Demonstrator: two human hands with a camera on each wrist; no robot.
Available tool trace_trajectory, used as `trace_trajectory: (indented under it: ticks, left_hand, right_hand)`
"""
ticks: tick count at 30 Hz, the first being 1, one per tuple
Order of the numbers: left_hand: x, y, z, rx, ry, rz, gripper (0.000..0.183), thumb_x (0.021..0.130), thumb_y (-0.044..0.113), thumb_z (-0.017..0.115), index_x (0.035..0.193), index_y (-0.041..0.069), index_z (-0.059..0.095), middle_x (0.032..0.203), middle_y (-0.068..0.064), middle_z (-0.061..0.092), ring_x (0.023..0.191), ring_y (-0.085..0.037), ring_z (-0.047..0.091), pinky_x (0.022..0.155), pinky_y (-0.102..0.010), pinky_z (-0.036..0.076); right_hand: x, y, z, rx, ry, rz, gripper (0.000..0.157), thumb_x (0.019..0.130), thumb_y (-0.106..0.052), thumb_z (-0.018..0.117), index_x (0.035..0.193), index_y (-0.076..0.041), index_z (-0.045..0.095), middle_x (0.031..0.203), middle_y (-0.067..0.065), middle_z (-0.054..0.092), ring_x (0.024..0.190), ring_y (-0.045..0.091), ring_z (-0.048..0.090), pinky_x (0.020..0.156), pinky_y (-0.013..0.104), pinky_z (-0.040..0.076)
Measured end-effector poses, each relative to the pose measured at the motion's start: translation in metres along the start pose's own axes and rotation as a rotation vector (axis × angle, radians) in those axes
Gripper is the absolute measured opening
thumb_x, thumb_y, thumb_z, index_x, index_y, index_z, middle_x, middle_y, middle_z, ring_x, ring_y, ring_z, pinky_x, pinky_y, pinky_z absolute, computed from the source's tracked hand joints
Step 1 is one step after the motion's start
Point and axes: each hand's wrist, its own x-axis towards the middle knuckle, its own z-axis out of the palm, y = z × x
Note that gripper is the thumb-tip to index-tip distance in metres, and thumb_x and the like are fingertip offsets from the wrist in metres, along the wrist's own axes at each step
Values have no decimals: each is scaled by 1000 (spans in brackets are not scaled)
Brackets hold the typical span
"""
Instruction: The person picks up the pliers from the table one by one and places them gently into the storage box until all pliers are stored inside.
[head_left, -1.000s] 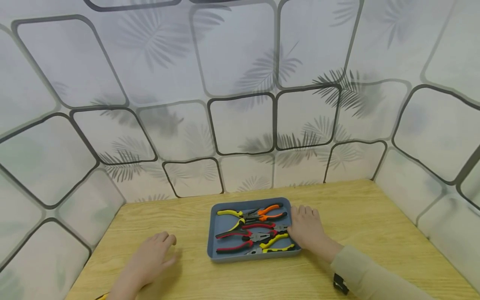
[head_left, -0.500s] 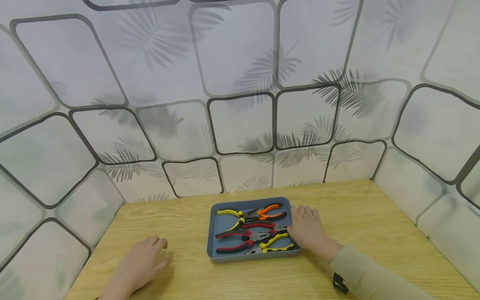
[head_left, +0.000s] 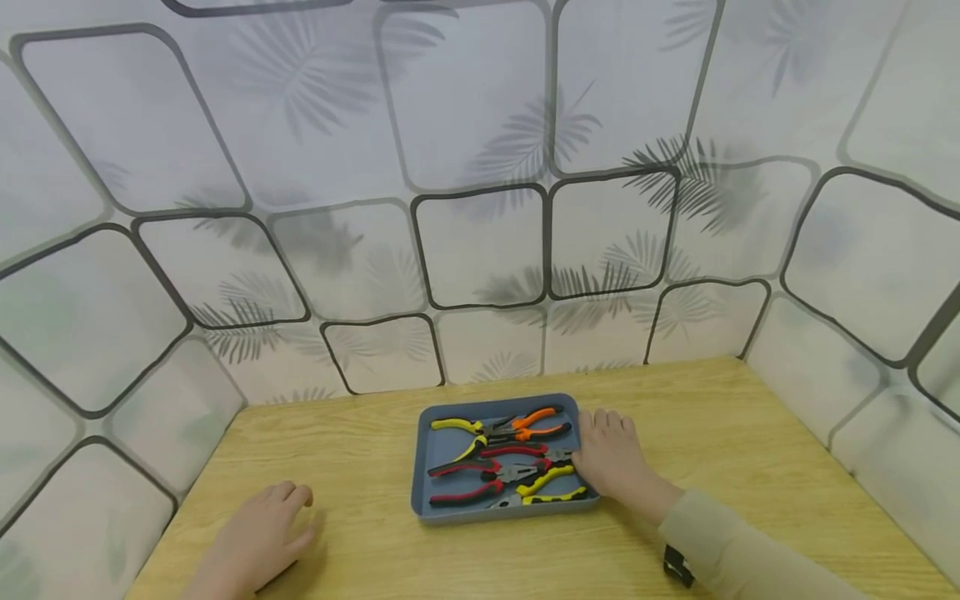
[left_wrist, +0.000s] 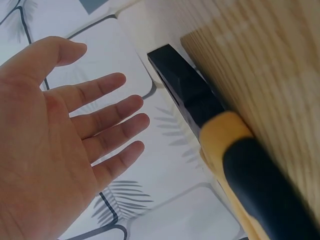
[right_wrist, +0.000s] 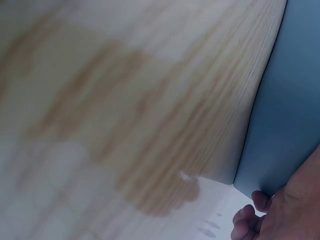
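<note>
My left hand (head_left: 255,529) is over the wooden table at the lower left, fingers relaxed and slightly bent, holding nothing. The left wrist view shows its open palm (left_wrist: 55,125) beside pliers (left_wrist: 230,140) with black jaws and an orange-yellow and black handle. At the right end of a blue-grey tray (head_left: 417,467), my right hand (head_left: 611,454) holds the rim, thumb at the edge. Inside the tray lie several pliers: yellow-handled pliers (head_left: 456,426), orange-handled pliers (head_left: 538,418), red-and-black pliers (head_left: 468,495), and yellow-and-black pliers (head_left: 551,479). Some overlap.
The wooden table (head_left: 360,467) meets patterned wall panels (head_left: 487,250) at the back and both sides. A small black object (head_left: 677,567) shows below the right sleeve (head_left: 750,546).
My left hand has moved left and slightly toward me, away from the tray. The right hand and tray hold the same place, apart from a small view shift.
</note>
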Motion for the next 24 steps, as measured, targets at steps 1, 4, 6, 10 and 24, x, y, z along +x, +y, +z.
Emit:
trace_trajectory:
  ticks: [1, 4, 6, 10, 24]
  left_hand:
    - [-1, -1, 0, 5, 6, -1, 21, 94, 30, 77, 106, 16, 67, 102, 2, 66, 97, -22, 67, 87, -48, 58]
    - [-4, -4, -1, 10, 16, 7, 21, 94, 30, 76, 105, 15, 67, 100, 1, 66, 94, -21, 66, 83, -47, 57]
    - [-5, -5, -1, 19, 16, 6, 20, 94, 30, 76, 104, 15, 67, 99, 2, 65, 92, -20, 65, 82, -46, 57]
    - [-8, -8, -3, 24, -4, -8, 21, 93, 29, 76, 105, 14, 68, 99, 1, 63, 91, -19, 63, 81, -45, 56]
    - [-18, -22, -4, 5, -101, -75, 31, 93, 37, 78, 107, 12, 67, 98, 0, 61, 84, -16, 57, 74, -41, 52]
  right_hand:
    - [0, 0, 0, 0, 2, 2, 34, 98, -29, 71, 110, -2, 55, 97, 17, 55, 93, 35, 54, 85, 51, 43]
    - [1, 0, -1, 0, 2, 5, 34, 97, -29, 72, 109, -2, 54, 96, 16, 55, 92, 35, 54, 84, 50, 42]
    - [1, 0, -2, 2, -2, 5, 33, 97, -28, 72, 108, -2, 54, 96, 16, 54, 91, 34, 53, 83, 49, 42]
    - [-1, -1, -3, 4, 2, -3, 30, 98, -27, 71, 105, -3, 54, 95, 15, 54, 89, 33, 51, 82, 48, 41]
    - [1, 2, 5, -25, 45, -12, 31, 96, -26, 70, 107, -2, 53, 93, 16, 55, 87, 33, 52, 81, 49, 42]
